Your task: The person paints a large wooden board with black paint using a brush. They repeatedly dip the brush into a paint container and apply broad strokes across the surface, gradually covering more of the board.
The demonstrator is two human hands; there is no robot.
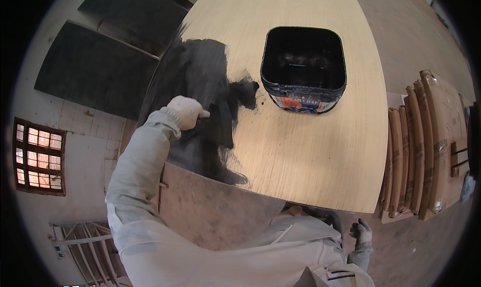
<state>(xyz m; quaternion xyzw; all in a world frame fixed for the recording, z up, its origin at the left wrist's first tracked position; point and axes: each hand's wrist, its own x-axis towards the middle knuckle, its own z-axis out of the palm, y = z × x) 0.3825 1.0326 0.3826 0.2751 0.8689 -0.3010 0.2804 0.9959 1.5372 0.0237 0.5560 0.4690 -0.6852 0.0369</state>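
Step in hand: the spreading of black coating (200,71) is judged to be under way on the pale wood-grained panel (305,156), which serves as the desk. Its left part is covered; the right part is bare. The left hand (184,112), gloved, is placed over the coated area. Its fingers are curled, one pointing right; whether a tool is pinched in this grip cannot be told. The right hand (361,232) is held off the near edge, its grip loosely spread, with nothing seen in it.

Next move: overlapping strokes toward the ragged right edge appear to be required. The open bucket (303,104), dark inside, is set right of the coating and obstructs the bare area.

Surroundings: dark panels (95,69) are located at left, a cardboard stack (421,146) at right.
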